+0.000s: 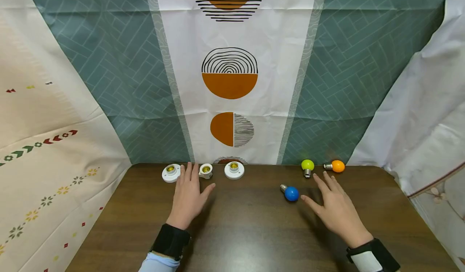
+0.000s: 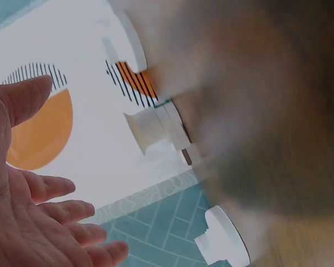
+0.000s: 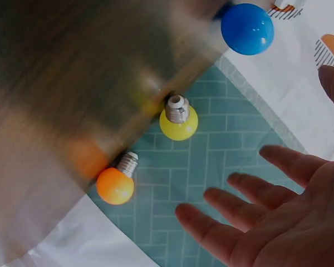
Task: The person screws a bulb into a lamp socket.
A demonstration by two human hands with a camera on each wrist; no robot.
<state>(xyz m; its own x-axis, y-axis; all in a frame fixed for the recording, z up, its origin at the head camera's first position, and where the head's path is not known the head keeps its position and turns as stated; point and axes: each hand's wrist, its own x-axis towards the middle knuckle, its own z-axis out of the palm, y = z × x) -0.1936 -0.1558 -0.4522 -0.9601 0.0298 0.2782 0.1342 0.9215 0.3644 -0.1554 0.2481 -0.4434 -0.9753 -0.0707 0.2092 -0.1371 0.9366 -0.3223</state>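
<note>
In the head view my left hand [image 1: 187, 200] hovers with fingers spread near three white lamp sockets. Its fingertips overlap the gap between the left round-based socket [image 1: 170, 173] and the smaller middle socket [image 1: 206, 171]. Another round-based socket [image 1: 234, 170] stands to the right. My right hand [image 1: 336, 207] is spread too, holding nothing, beside three small light bulbs. The blue bulb [image 1: 292, 193] lies just left of its thumb. Beyond the fingertips are the yellow-green bulb [image 1: 307, 165] and the orange bulb [image 1: 338, 166], both lying on their sides with metal screw bases showing.
A dark wooden table [image 1: 239, 223] with rounded far corners carries everything. Right behind it hangs a green and white patterned cloth [image 1: 232, 134]. White cloths drape at the left [image 1: 54, 163] and the right [image 1: 410, 134]. Both wrists wear black bands [image 1: 170, 239].
</note>
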